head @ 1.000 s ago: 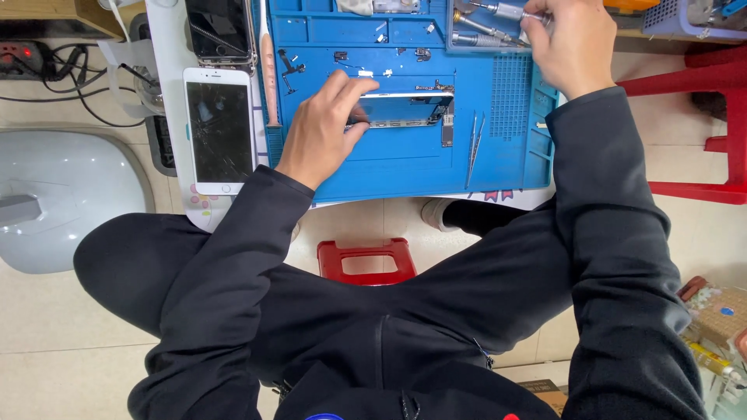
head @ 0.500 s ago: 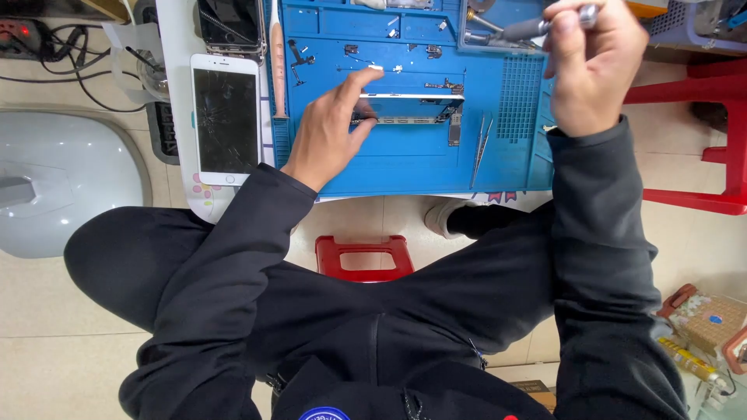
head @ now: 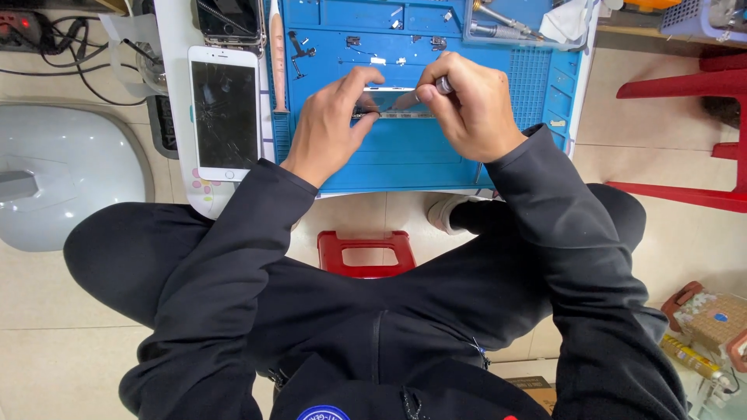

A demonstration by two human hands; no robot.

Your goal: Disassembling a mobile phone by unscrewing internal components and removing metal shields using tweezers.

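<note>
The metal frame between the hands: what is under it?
The metal frame lies on the blue mat. The left hand and right hand cover its ends, hiding anything there.

Matt blue rubbery-looking mat, glossy cracked glass on white phone, possibly metal frame, shiny red plastic stool

Both hands hide most of the phone frame.
</note>
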